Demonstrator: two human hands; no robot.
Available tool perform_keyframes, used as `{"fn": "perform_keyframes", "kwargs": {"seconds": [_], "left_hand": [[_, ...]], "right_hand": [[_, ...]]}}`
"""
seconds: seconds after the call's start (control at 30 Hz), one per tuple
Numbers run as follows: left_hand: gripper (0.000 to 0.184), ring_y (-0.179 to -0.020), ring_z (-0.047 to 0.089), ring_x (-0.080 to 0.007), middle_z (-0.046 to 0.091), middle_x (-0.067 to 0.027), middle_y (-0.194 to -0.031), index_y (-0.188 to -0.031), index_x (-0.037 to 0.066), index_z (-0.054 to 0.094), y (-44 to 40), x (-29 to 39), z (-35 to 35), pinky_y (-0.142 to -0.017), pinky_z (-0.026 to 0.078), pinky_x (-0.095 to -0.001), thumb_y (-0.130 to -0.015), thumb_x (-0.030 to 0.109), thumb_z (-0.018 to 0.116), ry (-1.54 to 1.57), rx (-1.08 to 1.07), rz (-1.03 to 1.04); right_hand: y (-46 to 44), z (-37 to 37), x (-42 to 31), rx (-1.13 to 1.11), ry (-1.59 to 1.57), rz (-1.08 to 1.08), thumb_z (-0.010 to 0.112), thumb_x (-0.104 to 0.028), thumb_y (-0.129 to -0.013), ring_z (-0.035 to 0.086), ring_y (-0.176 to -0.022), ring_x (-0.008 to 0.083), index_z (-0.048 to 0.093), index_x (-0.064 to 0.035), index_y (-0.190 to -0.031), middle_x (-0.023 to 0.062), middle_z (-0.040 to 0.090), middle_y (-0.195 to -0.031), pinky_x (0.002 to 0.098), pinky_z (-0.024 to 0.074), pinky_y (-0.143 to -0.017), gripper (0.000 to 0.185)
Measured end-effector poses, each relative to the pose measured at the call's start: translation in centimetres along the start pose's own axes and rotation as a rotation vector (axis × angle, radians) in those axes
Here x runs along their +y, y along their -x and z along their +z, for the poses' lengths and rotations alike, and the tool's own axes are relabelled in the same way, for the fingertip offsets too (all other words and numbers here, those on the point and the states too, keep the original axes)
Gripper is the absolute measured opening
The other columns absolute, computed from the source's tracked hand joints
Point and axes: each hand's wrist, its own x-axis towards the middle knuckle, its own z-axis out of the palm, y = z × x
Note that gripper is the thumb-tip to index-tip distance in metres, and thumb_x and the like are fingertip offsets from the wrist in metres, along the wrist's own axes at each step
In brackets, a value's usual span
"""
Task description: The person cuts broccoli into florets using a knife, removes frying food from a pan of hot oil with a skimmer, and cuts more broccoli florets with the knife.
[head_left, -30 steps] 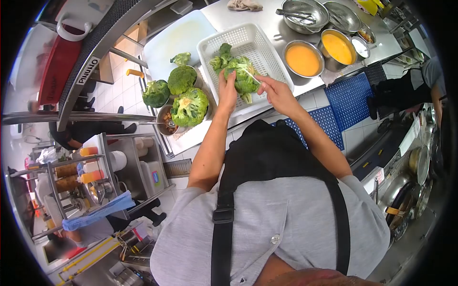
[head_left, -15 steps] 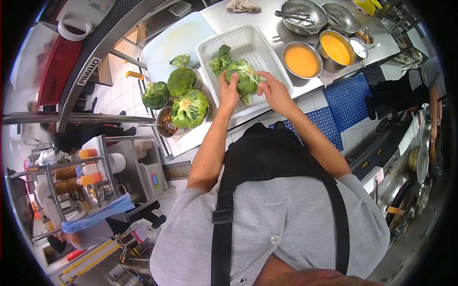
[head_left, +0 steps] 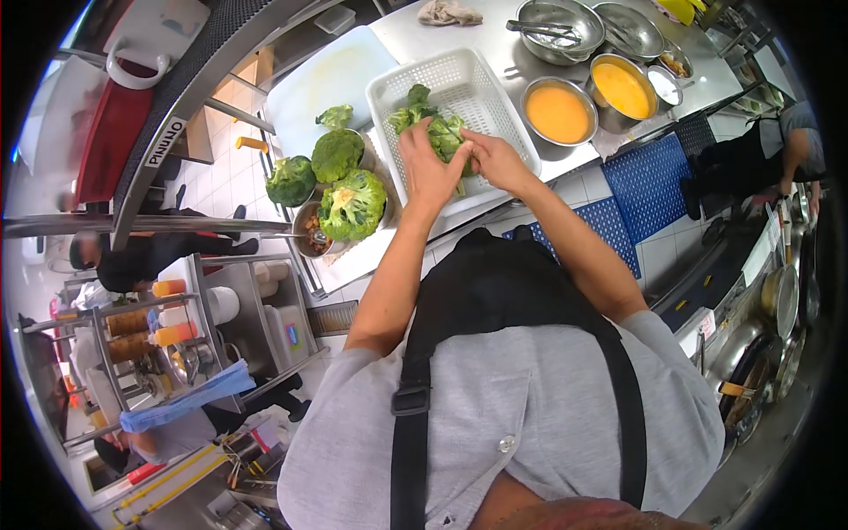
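Note:
Over a white perforated basket (head_left: 495,78), my left hand (head_left: 431,166) wraps round a head of broccoli (head_left: 444,134). On its right side my right hand (head_left: 496,161) is closed against the same head, its fingertips pressed together near the stem. Whether a knife is still in it cannot be made out. Smaller florets (head_left: 415,99) lie in the basket beyond my left hand. To the left of the basket stand several whole broccoli heads, one of them a pale-centred head (head_left: 352,204), and a small piece (head_left: 335,117) lies on the edge of a white cutting board (head_left: 327,75).
A bowl of orange liquid (head_left: 559,110), a pot of yellow liquid (head_left: 624,87) and metal bowls (head_left: 565,26) stand to the right. A cloth (head_left: 449,11) lies at the back. Co-workers are at the right and left, near pans (head_left: 780,296) and a shelf rack (head_left: 190,291).
My left hand has opened wider and moved over the broccoli. My right hand has turned inward against it, and the thin pale blade seen before is no longer visible.

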Motion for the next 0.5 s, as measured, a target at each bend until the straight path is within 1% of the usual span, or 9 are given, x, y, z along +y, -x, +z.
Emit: {"fn": "perform_keyframes", "kwargs": {"seconds": [0.03, 0.13, 0.2, 0.23, 0.3, 0.33, 0.4, 0.43, 0.5], "left_hand": [[0.061, -0.11, 0.057, -0.0419, 0.059, -0.0253, -0.117, -0.13, -0.002, 0.058, 0.0, 0.6, -1.0, -0.101, 0.044, -0.0472, -0.088, 0.039, 0.076, -0.082, -0.016, 0.095], [0.053, -0.106, 0.056, -0.042, 0.057, -0.0229, -0.107, -0.12, 0.001, 0.063, -0.6, -0.3, -1.3, -0.094, 0.047, -0.047, -0.081, 0.033, 0.08, -0.187, -0.156, 0.093], [0.047, -0.107, 0.057, -0.0434, 0.056, -0.0244, -0.112, -0.114, -0.003, 0.064, -1.4, -0.1, -1.7, -0.093, 0.049, -0.0488, -0.083, 0.03, 0.076, -0.26, -0.28, 0.093], [0.044, -0.107, 0.058, -0.0441, 0.056, -0.0252, -0.114, -0.111, -0.004, 0.064, -1.6, 0.1, -1.9, -0.093, 0.05, -0.0497, -0.084, 0.029, 0.074, -0.298, -0.342, 0.089], [0.04, -0.106, 0.057, -0.0439, 0.055, -0.0258, -0.111, -0.111, -0.004, 0.062, -1.8, -0.6, -1.4, -0.089, 0.05, -0.0498, -0.086, 0.025, 0.072, -0.344, -0.358, 0.172], [0.038, -0.105, 0.057, -0.0438, 0.055, -0.0262, -0.109, -0.11, -0.004, 0.061, -1.8, -1.0, -1.1, -0.088, 0.05, -0.0499, -0.086, 0.024, 0.071, -0.367, -0.365, 0.214], [0.035, -0.1, 0.06, -0.0448, 0.058, -0.0275, -0.106, -0.109, -0.005, 0.06, -1.9, -1.6, -1.3, -0.086, 0.051, -0.0499, -0.09, 0.023, 0.068, -0.26, -0.298, 0.165], [0.034, -0.098, 0.061, -0.0453, 0.06, -0.0282, -0.104, -0.108, -0.006, 0.059, -2.2, -1.7, -1.6, -0.085, 0.051, -0.0499, -0.091, 0.022, 0.067, -0.209, -0.264, 0.143], [0.04, -0.097, 0.063, -0.0446, 0.062, -0.0282, -0.103, -0.111, -0.008, 0.057, -3.4, -1.9, -2.9, -0.084, 0.052, -0.0499, -0.092, 0.026, 0.067, -0.06, -0.258, -0.012]], "right_hand": [[0.1, 0.0, 0.1, -0.019, -0.002, 0.016, 0.049, -0.015, -0.105, 0.061, -0.067, 0.0167, 0.058, -0.0052, -0.143, 0.0086, 0.065, -0.073, 0.0342, 0.0505, -0.066, 0.04], [0.0, -0.7, -0.3, -0.074, -0.033, 0.058, 0.048, -0.015, -0.105, 0.06, -0.066, 0.0161, 0.058, -0.0056, -0.143, 0.0078, 0.065, -0.073, 0.0335, 0.0496, -0.065, 0.04], [0.0, -1.1, -0.6, -0.109, -0.09, 0.092, 0.049, -0.015, -0.105, 0.059, -0.065, 0.0153, 0.058, -0.0058, -0.143, 0.0067, 0.064, -0.072, 0.033, 0.0489, -0.064, 0.04], [0.0, -1.1, -0.5, -0.101, -0.078, 0.074, 0.049, -0.015, -0.105, 0.059, -0.065, 0.0149, 0.059, -0.0058, -0.143, 0.006, 0.064, -0.072, 0.0329, 0.0486, -0.064, 0.04], [-0.4, -0.9, 0.1, -0.087, -0.053, 0.032, 0.049, -0.016, -0.105, 0.059, -0.065, 0.014, 0.059, -0.0057, -0.143, 0.0046, 0.063, -0.071, 0.0325, 0.0482, -0.064, 0.04], [-0.5, -0.7, 0.3, -0.075, -0.017, 0.011, 0.049, -0.016, -0.105, 0.057, -0.063, 0.0132, 0.059, -0.0059, -0.143, 0.0036, 0.063, -0.071, 0.0315, 0.0471, -0.061, 0.04], [-0.7, -0.7, 0.2, -0.048, 0.053, -0.035, 0.048, -0.017, -0.106, 0.054, -0.059, 0.0115, 0.059, -0.0063, -0.144, 0.0017, 0.061, -0.07, 0.0297, 0.0449, -0.055, 0.041], [-0.5, -1.0, -0.1, -0.079, -0.034, 0.027, 0.047, -0.017, -0.106, 0.052, -0.057, 0.0106, 0.058, -0.0068, -0.145, 0.0016, 0.061, -0.071, 0.0286, 0.0432, -0.052, 0.041], [0.3, -1.8, -0.9, -0.145, -0.215, 0.147, 0.046, -0.017, -0.106, 0.047, -0.053, 0.009, 0.056, -0.0077, -0.146, 0.0015, 0.061, -0.073, 0.0265, 0.0397, -0.046, 0.042]]}}
